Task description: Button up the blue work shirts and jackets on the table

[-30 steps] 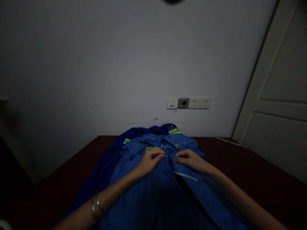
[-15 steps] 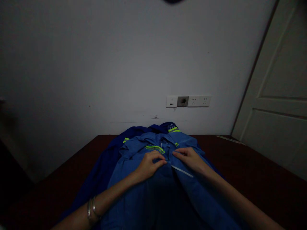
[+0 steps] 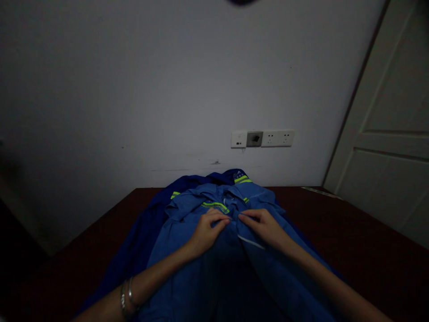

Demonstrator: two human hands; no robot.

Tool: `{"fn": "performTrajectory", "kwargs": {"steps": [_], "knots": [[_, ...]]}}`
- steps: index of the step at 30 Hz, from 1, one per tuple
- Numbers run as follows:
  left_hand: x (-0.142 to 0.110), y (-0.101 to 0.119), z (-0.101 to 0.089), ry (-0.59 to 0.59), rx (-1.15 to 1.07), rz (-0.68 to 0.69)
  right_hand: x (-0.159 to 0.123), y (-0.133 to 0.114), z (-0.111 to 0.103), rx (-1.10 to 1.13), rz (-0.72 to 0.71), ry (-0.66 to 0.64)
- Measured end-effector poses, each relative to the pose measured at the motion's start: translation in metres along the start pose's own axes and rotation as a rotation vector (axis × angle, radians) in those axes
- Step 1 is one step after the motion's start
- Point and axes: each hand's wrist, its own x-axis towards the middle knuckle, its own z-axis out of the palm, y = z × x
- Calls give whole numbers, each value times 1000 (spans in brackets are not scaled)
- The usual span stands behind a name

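Note:
A light-blue work jacket (image 3: 181, 237) with yellow-green stripes lies spread out, its front edges meeting near the middle. My left hand (image 3: 208, 228) pinches the left front edge between thumb and fingers. Close beside it, my right hand (image 3: 263, 226) pinches the right front edge. A thin white strip (image 3: 250, 242) runs along the cloth just below my right hand. Whatever small fastening may lie between the fingertips is too dark to make out. Under the jacket is a darker blue garment (image 3: 134, 250), showing at the left and at the top.
The garments lie on a dark red-brown tabletop (image 3: 335, 228) against a pale wall (image 3: 167, 89). Sockets (image 3: 277, 138) sit on the wall above the far edge. A panelled door (image 3: 389, 134) stands at the right, and a flat strip (image 3: 321, 192) lies near the back right corner.
My right hand has moved slightly left, bringing the jacket's right front edge closer to the left one. The white strip has shifted left with the cloth. My left hand stays nearly in place.

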Motion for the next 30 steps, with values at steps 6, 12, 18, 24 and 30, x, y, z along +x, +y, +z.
{"fn": "performTrajectory", "kwargs": {"steps": [6,12,18,24,30], "knots": [[2,0,0,-24,37,46,2,1,-2,-16,12,-10],[1,0,2,-38,85,77,1,3,0,-78,-1,-30],[-3,-1,0,-52,113,113,-4,1,5,-109,-40,-48],[-3,0,-1,-60,153,153,-4,3,6,-77,-49,-71],[-3,2,-2,-79,212,185,-3,4,6,-90,-47,-95]]}}
